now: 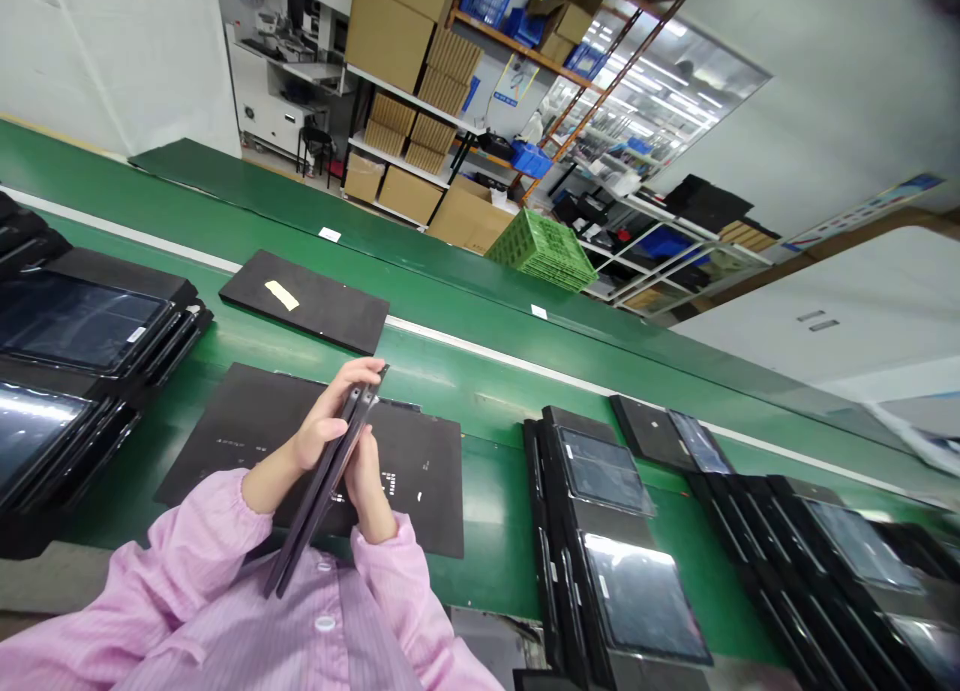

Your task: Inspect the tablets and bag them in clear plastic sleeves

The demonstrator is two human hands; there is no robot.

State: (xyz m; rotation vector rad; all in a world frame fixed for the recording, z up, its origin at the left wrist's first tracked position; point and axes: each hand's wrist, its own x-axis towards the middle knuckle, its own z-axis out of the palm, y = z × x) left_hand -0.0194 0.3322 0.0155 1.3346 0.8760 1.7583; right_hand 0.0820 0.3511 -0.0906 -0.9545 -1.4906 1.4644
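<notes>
Left hand (324, 423) and right hand (364, 471) clasp two slim dark panels (316, 516), probably stiff and breakable; edges suit holding.

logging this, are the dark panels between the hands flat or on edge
On edge, tilted: the dark panels show narrow sides toward the camera.

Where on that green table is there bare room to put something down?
The green table has a narrow bare gap between the dark mat and the nearest right-hand stack. A longer bare strip runs just beyond the white line. It's crowded among the left stacks and along the right; left hand and right hand hold dark panels.
</notes>
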